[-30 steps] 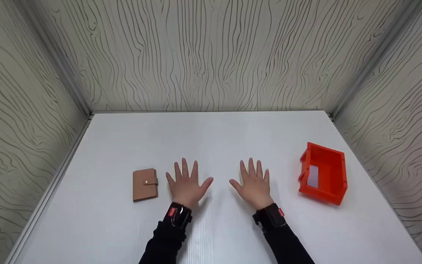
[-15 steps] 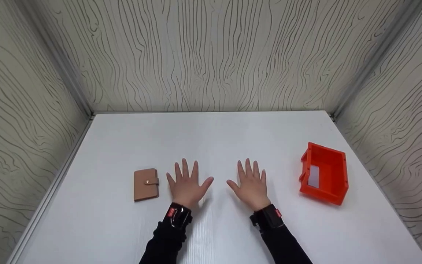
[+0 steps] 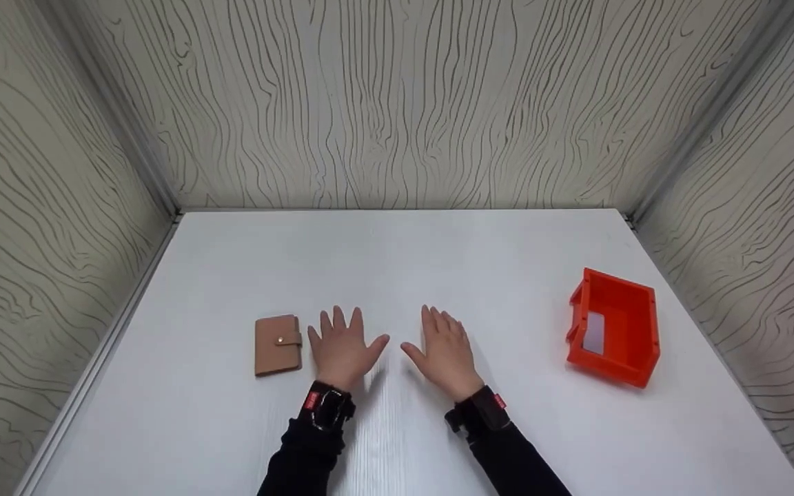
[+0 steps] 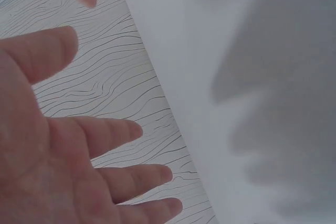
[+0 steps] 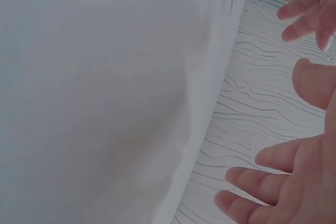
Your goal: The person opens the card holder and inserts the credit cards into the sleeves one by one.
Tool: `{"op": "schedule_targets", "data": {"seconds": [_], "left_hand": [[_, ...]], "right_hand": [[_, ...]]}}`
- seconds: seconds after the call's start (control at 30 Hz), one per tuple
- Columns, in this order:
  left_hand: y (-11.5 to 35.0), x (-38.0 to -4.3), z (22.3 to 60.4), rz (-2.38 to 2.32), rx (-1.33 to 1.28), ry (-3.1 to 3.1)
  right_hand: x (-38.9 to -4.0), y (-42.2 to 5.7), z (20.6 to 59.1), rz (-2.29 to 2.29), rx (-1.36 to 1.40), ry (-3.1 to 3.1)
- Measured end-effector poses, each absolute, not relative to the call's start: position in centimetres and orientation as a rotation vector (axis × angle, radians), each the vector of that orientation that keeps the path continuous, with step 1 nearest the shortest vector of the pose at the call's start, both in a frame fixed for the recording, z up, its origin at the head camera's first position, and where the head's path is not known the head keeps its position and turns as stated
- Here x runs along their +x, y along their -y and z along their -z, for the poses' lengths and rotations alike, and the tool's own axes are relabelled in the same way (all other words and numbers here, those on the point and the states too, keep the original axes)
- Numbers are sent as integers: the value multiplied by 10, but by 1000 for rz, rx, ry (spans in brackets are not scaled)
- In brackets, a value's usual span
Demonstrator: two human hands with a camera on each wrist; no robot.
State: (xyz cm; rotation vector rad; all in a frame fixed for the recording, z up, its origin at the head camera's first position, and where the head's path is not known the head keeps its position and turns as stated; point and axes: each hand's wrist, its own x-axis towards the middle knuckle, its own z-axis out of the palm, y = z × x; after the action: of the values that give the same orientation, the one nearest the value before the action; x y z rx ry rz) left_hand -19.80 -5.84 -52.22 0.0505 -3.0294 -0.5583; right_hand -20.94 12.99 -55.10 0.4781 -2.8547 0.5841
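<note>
In the head view my left hand [image 3: 342, 353] hovers palm down over the white table, fingers spread and holding nothing. Just left of its little finger lies a tan snap-strap notebook or card wallet [image 3: 276, 348], closed flat. My right hand [image 3: 446, 355] is also above the table with straight fingers, thumb toward the left hand and nothing in its grasp. Farther right sits an orange-red plastic bin [image 3: 621, 327] with a pale label [image 3: 593, 332]. The left wrist view shows the bare left palm [image 4: 47, 177]; the right wrist view shows the bare right palm [image 5: 310, 182].
The white tabletop [image 3: 397, 262] is bounded by wood-grain patterned panels [image 3: 397, 103] at the back and on both sides. Grey metal strips [image 3: 104, 331] run along the left edge. Shadows of the hands fall on the table.
My right hand has moved left toward the left hand, its fingers drawn closer together. The left hand has shifted slightly left. The tan wallet and the bin stay in place.
</note>
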Motion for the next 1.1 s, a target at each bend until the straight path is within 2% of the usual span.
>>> {"op": "schedule_targets", "data": {"seconds": [0.4,0.97,1.1], "left_hand": [[92,-198,524,608,102,2879],[156,-201,537,679,315,2814],[164,-199,540,785,442,2781]], "right_hand": [[-204,-95,548,-649,609,2839],[-205,-59,545,-779,654,2817],[-207,-50,546,-789,658,2839]]}}
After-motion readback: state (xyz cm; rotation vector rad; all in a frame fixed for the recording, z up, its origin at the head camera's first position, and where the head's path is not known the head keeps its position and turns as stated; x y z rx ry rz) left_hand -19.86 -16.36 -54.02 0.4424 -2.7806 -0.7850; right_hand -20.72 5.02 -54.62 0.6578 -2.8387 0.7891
